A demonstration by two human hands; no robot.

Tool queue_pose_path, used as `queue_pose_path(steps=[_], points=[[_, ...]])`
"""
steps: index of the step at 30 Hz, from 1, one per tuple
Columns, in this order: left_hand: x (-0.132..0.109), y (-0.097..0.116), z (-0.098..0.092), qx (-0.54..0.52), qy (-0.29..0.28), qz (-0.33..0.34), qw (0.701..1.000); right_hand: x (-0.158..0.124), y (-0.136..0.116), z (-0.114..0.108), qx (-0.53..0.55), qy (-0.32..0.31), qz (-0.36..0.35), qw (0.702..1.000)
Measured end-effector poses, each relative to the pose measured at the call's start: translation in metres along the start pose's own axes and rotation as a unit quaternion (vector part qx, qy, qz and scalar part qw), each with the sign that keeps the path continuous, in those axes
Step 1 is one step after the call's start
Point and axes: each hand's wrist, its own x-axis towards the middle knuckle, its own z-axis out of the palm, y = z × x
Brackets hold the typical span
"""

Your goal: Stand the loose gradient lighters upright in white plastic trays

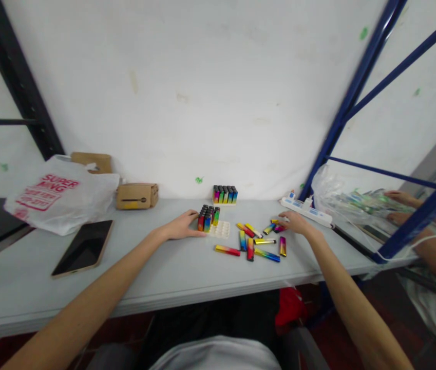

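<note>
My left hand (185, 224) curls round the left end of a white holed tray (221, 229), its thumb in front and fingers behind. Upright multicoloured lighters (207, 220) fill the left part of that tray; empty holes show on the right. At the right edge of the loose pile, my right hand (294, 222) has its fingers closed on a lighter (279, 228), which they partly hide. Several more loose lighters, including a red-yellow lighter (227, 250) and a blue-yellow lighter (267, 255), lie flat between my hands.
A full block of lighters (225, 195) stands by the wall. To the left are a phone (82, 247), a plastic bag (63, 192) and a cardboard box (137, 196). A power strip (307, 211) lies right, near a blue shelf post (341, 123). Beyond it, another person's hands (400, 198) handle plastic-wrapped items.
</note>
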Motion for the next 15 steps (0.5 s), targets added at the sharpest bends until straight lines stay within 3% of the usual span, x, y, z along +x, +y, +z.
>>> queue_pose_path(steps=[3,7,11,13,15], points=[[0.000,0.001,0.000,-0.011,0.008,0.002,1.000,-0.009,0.018,0.007,0.047,-0.019,-0.015,0.999],[0.000,0.000,0.000,-0.010,0.005,0.007,1.000,-0.009,0.017,0.016,0.075,0.007,0.011,0.997],[0.001,0.000,0.001,0.003,-0.002,0.007,1.000,-0.003,-0.009,0.024,0.131,0.121,0.020,0.984],[0.000,0.000,0.001,0.002,-0.001,0.008,1.000,0.002,-0.031,0.022,0.174,0.174,0.021,0.969],[0.000,0.001,0.000,-0.001,0.001,0.009,1.000,0.010,-0.060,0.015,0.234,0.188,0.015,0.954]])
